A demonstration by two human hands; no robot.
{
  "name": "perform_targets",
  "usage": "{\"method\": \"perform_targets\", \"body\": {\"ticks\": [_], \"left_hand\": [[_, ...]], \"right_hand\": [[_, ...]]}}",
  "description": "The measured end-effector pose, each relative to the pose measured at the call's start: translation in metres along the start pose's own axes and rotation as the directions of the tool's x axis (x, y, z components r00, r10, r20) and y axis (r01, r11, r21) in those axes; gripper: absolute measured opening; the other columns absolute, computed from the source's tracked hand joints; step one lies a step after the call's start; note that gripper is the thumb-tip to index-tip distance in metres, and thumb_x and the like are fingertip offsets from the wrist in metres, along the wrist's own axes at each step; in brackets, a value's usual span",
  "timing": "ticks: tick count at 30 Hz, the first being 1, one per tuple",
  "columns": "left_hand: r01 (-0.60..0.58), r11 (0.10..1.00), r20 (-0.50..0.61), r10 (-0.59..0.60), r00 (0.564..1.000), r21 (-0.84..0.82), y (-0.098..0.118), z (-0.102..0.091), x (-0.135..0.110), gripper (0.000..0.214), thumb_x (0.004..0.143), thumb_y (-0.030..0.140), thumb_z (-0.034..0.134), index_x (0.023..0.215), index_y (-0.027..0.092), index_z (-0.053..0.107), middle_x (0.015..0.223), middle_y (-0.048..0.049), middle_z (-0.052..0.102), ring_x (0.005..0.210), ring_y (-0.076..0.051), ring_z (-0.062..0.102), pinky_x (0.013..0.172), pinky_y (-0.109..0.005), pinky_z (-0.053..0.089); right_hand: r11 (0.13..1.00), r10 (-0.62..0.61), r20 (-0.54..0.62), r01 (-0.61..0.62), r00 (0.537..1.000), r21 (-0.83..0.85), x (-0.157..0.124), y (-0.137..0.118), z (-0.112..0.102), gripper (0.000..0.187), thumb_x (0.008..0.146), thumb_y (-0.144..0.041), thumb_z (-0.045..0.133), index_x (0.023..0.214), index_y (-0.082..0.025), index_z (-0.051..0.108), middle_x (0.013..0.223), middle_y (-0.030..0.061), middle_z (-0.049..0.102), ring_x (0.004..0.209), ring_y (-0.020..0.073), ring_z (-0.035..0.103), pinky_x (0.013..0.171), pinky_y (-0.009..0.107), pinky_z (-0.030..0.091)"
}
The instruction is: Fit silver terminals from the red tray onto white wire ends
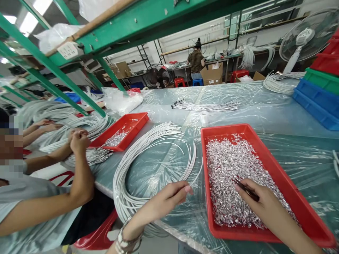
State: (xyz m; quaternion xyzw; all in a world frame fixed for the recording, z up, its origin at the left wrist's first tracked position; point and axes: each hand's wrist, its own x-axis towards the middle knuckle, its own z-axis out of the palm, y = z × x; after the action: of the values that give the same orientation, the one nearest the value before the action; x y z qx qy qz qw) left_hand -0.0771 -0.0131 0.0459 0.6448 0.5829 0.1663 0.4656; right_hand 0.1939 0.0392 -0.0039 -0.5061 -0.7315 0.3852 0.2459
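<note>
My left hand (177, 194) is closed, thumb and fingers pressed together beside a big coil of white cables (122, 173). A single thin white cable (199, 173) runs to its fingertips. In my right hand (261, 199) I grip a pair of dark tweezers (247, 190), their tips pointing down at the silvery bits. Those small shiny metal pieces (233, 169) cover much of the floor of a red tray (293, 187). The tray stands right of my left hand. What the tweezer tips hold, if anything, is too small to tell.
Another red tray (132, 131) with silvery pieces stands left, near a co-worker's hands (79, 139). Behind lie a bundle of black-tipped white cables (206, 105) and a white roll (204, 118). Stacked bins (317, 95) rise at the right; a green beam (127, 28) crosses overhead.
</note>
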Motion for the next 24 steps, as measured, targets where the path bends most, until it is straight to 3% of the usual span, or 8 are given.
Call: {"method": "perform_targets", "body": {"ticks": [4, 8, 12, 16, 20, 24], "left_hand": [[-0.108, 0.994, -0.003, 0.108, 0.994, -0.02, 0.025, 0.012, 0.043, 0.038, 0.095, 0.044, 0.029, 0.078, 0.017, 0.05, 0.061, 0.0053, 0.037, 0.054, -0.01, 0.036, 0.054, -0.024, 0.033], [-0.222, 0.975, -0.094, 0.219, 0.971, -0.013, 0.042, 0.028, 0.063, 0.035, 0.097, 0.04, 0.028, 0.075, 0.018, 0.045, 0.064, 0.0039, 0.041, 0.06, -0.012, 0.04, 0.06, -0.026, 0.033], [-0.306, 0.951, -0.106, 0.3, 0.948, -0.044, 0.05, 0.047, 0.063, 0.033, 0.098, 0.037, 0.028, 0.077, 0.019, 0.046, 0.064, 0.0035, 0.043, 0.058, -0.012, 0.041, 0.058, -0.026, 0.031], [-0.36, 0.924, -0.078, 0.353, 0.933, -0.127, 0.043, 0.06, 0.059, 0.036, 0.098, 0.036, 0.024, 0.087, 0.017, 0.052, 0.064, 0.0029, 0.042, 0.059, -0.012, 0.042, 0.058, -0.026, 0.032], [-0.357, 0.904, -0.027, 0.361, 0.932, -0.237, 0.035, 0.063, 0.055, 0.034, 0.099, 0.033, 0.025, 0.099, 0.018, 0.055, 0.075, -0.0009, 0.051, 0.068, -0.013, 0.047, 0.065, -0.026, 0.036], [-0.32, 0.911, 0.023, 0.337, 0.941, -0.26, 0.035, 0.06, 0.055, 0.032, 0.099, 0.028, 0.025, 0.105, 0.019, 0.055, 0.087, -0.0034, 0.056, 0.081, -0.015, 0.05, 0.074, -0.027, 0.037]], "right_hand": [[0.997, 0.005, -0.033, -0.003, 0.999, 0.08, 0.0, -0.006, -0.005, 0.032, 0.089, -0.047, 0.044, 0.072, -0.021, 0.048, 0.057, -0.0039, 0.04, 0.052, 0.0142, 0.041, 0.048, 0.024, 0.029], [0.994, 0.009, -0.09, 0.0, 0.996, 0.105, 0.001, -0.012, -0.008, 0.033, 0.091, -0.047, 0.041, 0.073, -0.02, 0.048, 0.062, -0.003, 0.044, 0.058, 0.0143, 0.045, 0.052, 0.023, 0.033], [0.992, -0.003, -0.139, 0.021, 0.99, 0.128, 0.0, -0.014, -0.009, 0.032, 0.093, -0.045, 0.039, 0.074, -0.02, 0.048, 0.059, -0.0044, 0.04, 0.054, 0.013, 0.042, 0.05, 0.023, 0.032], [0.988, -0.03, -0.158, 0.054, 0.987, 0.146, -0.005, -0.011, -0.009, 0.028, 0.093, -0.043, 0.04, 0.083, -0.02, 0.051, 0.066, -0.002, 0.049, 0.061, 0.0143, 0.049, 0.056, 0.024, 0.037], [0.974, -0.132, -0.115, 0.15, 0.985, 0.168, -0.01, -0.01, -0.009, 0.02, 0.092, -0.039, 0.044, 0.089, -0.02, 0.053, 0.076, 0.0013, 0.058, 0.07, 0.016, 0.056, 0.058, 0.025, 0.04], [0.96, -0.215, -0.104, 0.23, 0.971, 0.162, -0.01, -0.011, -0.009, 0.012, 0.091, -0.032, 0.047, 0.092, -0.021, 0.052, 0.076, 0.0006, 0.059, 0.065, 0.0139, 0.055, 0.055, 0.024, 0.039]]}}
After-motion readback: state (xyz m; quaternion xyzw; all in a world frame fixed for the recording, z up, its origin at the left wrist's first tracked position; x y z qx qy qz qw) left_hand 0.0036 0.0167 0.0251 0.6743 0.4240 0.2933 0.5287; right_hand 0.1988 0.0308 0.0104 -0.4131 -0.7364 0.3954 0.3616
